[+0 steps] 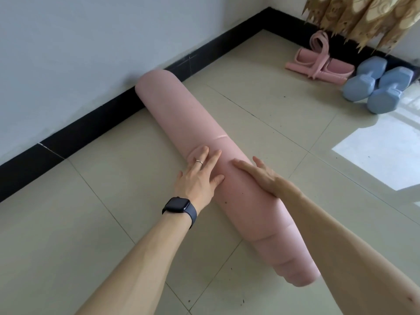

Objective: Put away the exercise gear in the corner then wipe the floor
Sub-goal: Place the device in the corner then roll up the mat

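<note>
Head view: left hand (197, 178) and right hand (261, 173) are pressing straight fingers (202, 158) on rolled pink foam mat (181, 110) by black skirting (91, 130); even pressure seems wise

Home room — tiled floor (68, 223), curtain (363, 17), 2 dumbbells (391, 93).

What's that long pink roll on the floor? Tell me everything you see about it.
The mat is pale pink, foam-looking, rolled into a long tube lying diagonally on the tiled floor. Its far end lies by the black baseboard; its near end is uneven, layers poking out. The left hand and right hand press flat on its middle.
</note>
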### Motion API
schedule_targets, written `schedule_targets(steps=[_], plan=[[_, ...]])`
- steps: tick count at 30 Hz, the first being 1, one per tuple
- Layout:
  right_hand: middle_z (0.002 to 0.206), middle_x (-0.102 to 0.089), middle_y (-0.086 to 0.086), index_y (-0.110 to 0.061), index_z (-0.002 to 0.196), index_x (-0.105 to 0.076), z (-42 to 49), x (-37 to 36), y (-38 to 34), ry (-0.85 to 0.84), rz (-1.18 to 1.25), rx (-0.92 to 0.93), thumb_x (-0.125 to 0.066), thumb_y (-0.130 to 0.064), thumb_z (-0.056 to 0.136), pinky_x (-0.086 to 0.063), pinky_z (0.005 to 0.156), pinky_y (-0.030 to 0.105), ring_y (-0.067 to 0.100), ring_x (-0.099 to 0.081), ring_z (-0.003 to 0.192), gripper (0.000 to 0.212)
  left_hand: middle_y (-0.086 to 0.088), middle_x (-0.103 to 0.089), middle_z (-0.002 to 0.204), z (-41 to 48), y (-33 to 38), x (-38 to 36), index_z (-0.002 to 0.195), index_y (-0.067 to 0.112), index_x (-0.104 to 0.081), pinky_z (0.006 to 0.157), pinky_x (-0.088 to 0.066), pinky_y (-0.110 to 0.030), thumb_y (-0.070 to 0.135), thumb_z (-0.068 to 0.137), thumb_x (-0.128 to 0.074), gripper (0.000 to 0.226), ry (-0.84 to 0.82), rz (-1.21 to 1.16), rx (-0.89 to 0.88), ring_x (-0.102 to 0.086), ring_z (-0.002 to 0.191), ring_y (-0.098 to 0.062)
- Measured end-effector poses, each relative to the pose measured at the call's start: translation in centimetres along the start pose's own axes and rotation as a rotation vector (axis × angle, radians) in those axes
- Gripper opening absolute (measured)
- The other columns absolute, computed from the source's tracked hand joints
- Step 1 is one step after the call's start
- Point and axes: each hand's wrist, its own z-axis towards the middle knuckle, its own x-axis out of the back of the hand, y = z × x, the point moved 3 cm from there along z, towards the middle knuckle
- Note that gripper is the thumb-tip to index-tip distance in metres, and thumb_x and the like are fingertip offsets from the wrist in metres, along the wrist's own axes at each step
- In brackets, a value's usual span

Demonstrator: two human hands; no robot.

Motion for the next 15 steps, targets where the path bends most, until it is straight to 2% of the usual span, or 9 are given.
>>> schedule_targets(steps=[2,3,5,6,7,9,11,13,15], plan=[[0.155,-0.037,0.008,-0.024,0.156,-0.024,0.3,0.5,0.5,-0.001,0.005,-0.022,-0.052,-0.090,0.067,-0.033,0.105,0.045,0.032,-0.041,0.137,0.114,0.020,0.006,0.164,0.5,0.9,-0.3,0.152,0.051,-0.003,0.109,-0.037,-0.048,0.055,0.100,-0.037,0.062,0.014,-0.022,-0.013,-0.026,0.147,-0.020],[0.147,-0.047,0.008,-0.021,0.150,-0.038,0.6,0.8,0.7,0.018,0.004,-0.028,-0.052,-0.094,0.061,-0.038,0.102,0.042,0.031,-0.049,0.129,0.116,0.020,0.006,0.164,0.8,1.3,-0.2,0.152,0.050,-0.005,0.106,-0.041,-0.045,0.053,0.101,-0.037,0.061,0.010,-0.030,-0.011,-0.025,0.147,-0.022],[0.120,-0.066,0.007,-0.019,0.117,-0.067,1.0,0.9,0.7,0.050,-0.001,-0.030,-0.050,-0.100,0.049,-0.049,0.097,0.042,0.026,-0.063,0.105,0.107,0.019,0.006,0.164,1.1,2.0,0.0,0.153,0.049,-0.007,0.099,-0.045,-0.041,0.050,0.102,-0.038,0.060,-0.002,-0.031,0.004,-0.025,0.147,-0.024],[0.108,-0.070,0.007,-0.020,0.101,-0.073,0.8,0.7,0.6,0.057,-0.001,-0.023,-0.050,-0.101,0.048,-0.051,0.093,0.043,0.024,-0.065,0.096,0.100,0.019,0.005,0.164,1.1,2.2,0.2,0.153,0.049,-0.007,0.097,-0.045,-0.041,0.049,0.102,-0.039,0.060,-0.003,-0.025,0.011,-0.025,0.146,-0.023],[0.105,-0.069,0.007,-0.020,0.096,-0.073,0.9,0.5,0.7,0.065,-0.002,-0.008,-0.050,-0.101,0.048,-0.052,0.092,0.043,0.024,-0.065,0.094,0.097,0.020,0.004,0.164,0.9,2.1,0.4,0.153,0.049,-0.009,0.095,-0.046,-0.040,0.048,0.101,-0.040,0.060,0.002,-0.025,0.016,-0.026,0.146,-0.022],[0.119,-0.060,0.007,-0.018,0.115,-0.064,0.8,-0.1,0.7,0.058,-0.025,0.020,-0.052,-0.100,0.046,-0.050,0.095,0.047,0.027,-0.060,0.104,0.108,0.020,0.001,0.164,0.0,1.4,0.8,0.152,0.049,-0.011,0.093,-0.047,-0.039,0.046,0.100,-0.045,0.062,0.014,-0.054,0.032,-0.033,0.143,-0.019],[0.128,-0.052,0.005,-0.018,0.137,-0.042,0.3,-0.9,0.5,-0.011,-0.048,0.035,-0.062,-0.093,0.047,-0.048,0.096,0.046,0.027,-0.057,0.110,0.119,0.021,-0.001,0.163,-1.2,0.3,0.9,0.152,0.051,-0.012,0.091,-0.049,-0.038,0.044,0.100,-0.048,0.064,0.006,-0.087,0.053,-0.044,0.136,-0.020],[0.129,-0.052,0.003,-0.022,0.144,-0.030,-0.5,-1.8,0.2,-0.054,-0.066,0.059,-0.073,-0.085,0.047,-0.049,0.094,0.043,0.026,-0.057,0.110,0.123,0.021,-0.003,0.163,-2.5,-0.8,1.0,0.151,0.052,-0.012,0.089,-0.050,-0.038,0.042,0.099,-0.050,0.065,-0.001,-0.117,0.088,-0.052,0.128,-0.025],[0.132,-0.053,0.002,-0.026,0.148,-0.027,-1.4,-2.9,-0.2,-0.004,-0.079,0.106,-0.077,-0.082,0.043,-0.051,0.094,0.043,0.026,-0.057,0.112,0.129,0.020,-0.005,0.164,-3.5,-1.4,1.1,0.151,0.051,-0.015,0.089,-0.050,-0.036,0.038,0.098,-0.053,0.066,-0.002,-0.150,0.123,-0.053,0.128,-0.027]])
